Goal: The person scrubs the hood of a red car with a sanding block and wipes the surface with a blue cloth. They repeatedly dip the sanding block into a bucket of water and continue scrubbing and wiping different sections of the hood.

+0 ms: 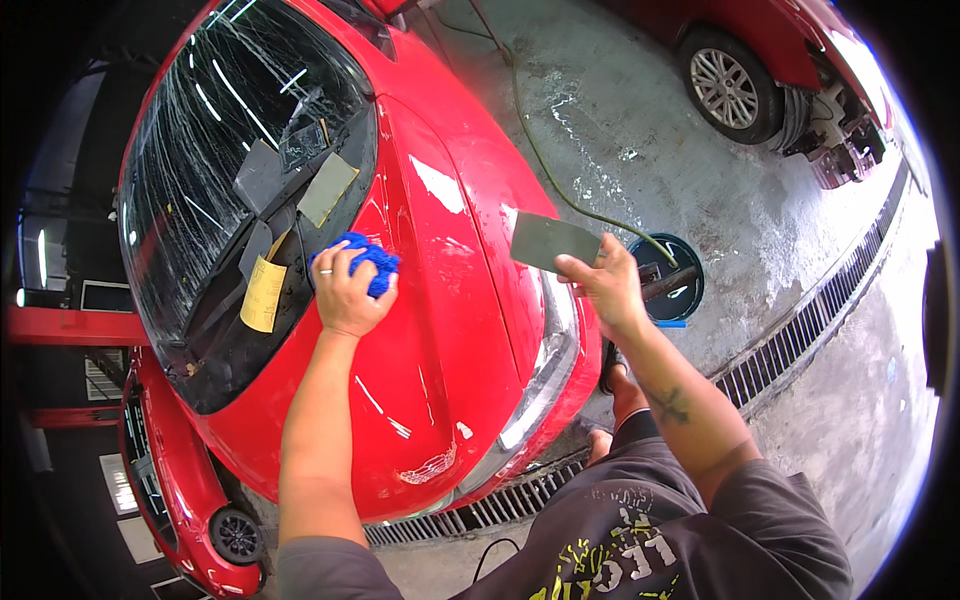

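Note:
My left hand [345,290] is closed round a crumpled blue cloth [372,258] by the base of the windshield, over the rear edge of a red car hood [400,330]. In my right hand [608,275], a dark grey-green sheet of sandpaper [548,240] is pinched at one corner between thumb and fingers. The sheet hangs over the hood's side near the headlight [545,370]. More sandpaper pieces lie at the windshield base: a grey-green sheet [327,190], a dark sheet [258,178] and a yellow-backed one [264,295]. The hood looks wet and glossy, with a pale patch [428,467] near its front.
A dark round bucket [690,262] with a green hose [545,160] running into it stands on the floor to the right. A metal drain grate [790,345] crosses the floor. Another red car with a silver wheel [725,85] is at far right; a further red car [175,470] is at lower left.

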`<state>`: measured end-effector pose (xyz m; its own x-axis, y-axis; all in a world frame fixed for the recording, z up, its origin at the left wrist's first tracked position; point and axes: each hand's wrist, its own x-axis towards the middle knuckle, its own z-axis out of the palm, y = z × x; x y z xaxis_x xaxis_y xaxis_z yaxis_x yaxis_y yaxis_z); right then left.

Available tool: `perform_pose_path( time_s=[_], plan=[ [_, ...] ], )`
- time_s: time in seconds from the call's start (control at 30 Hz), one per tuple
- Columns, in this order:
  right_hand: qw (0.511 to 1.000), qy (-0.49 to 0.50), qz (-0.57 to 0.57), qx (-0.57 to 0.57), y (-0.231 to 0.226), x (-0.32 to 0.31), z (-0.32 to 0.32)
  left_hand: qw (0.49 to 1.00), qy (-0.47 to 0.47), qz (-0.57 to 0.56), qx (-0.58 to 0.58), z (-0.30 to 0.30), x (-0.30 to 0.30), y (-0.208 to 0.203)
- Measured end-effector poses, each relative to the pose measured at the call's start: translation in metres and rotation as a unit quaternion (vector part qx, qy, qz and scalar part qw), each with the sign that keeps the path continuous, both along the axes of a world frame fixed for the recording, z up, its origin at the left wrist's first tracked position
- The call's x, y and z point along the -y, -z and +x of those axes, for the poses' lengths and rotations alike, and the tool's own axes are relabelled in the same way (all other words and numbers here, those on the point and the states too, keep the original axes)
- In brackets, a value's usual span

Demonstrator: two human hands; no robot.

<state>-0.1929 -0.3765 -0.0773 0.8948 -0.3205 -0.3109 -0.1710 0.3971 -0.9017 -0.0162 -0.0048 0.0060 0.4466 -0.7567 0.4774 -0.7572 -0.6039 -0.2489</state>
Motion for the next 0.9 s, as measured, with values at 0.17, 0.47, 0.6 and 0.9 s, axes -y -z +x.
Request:
perform_pose_path(
  time_s=[0.17, 0.47, 0.6, 0.9],
  plan=[
    [0.991, -0.047, 0.122, 0.027, -0.013, -0.053, 0.018, 0.998, -0.052, -0.022, 0.025, 0.002, -0.003, 0.008],
    [0.741, -0.116, -0.658, 0.064, 0.027, -0.153, 0.036, 0.993, -0.086, -0.052, 0.068, 0.004, 0.006, 0.017],
    [0.758, -0.208, -0.616, 0.051, 0.031, -0.198, -0.074, 0.991, -0.101, -0.054, 0.067, -0.003, -0.011, 0.016],
    [0.796, -0.090, -0.592, 0.090, 0.040, -0.149, 0.064, 0.993, -0.085, -0.060, 0.060, 0.003, 0.003, 0.018]
  ],
)
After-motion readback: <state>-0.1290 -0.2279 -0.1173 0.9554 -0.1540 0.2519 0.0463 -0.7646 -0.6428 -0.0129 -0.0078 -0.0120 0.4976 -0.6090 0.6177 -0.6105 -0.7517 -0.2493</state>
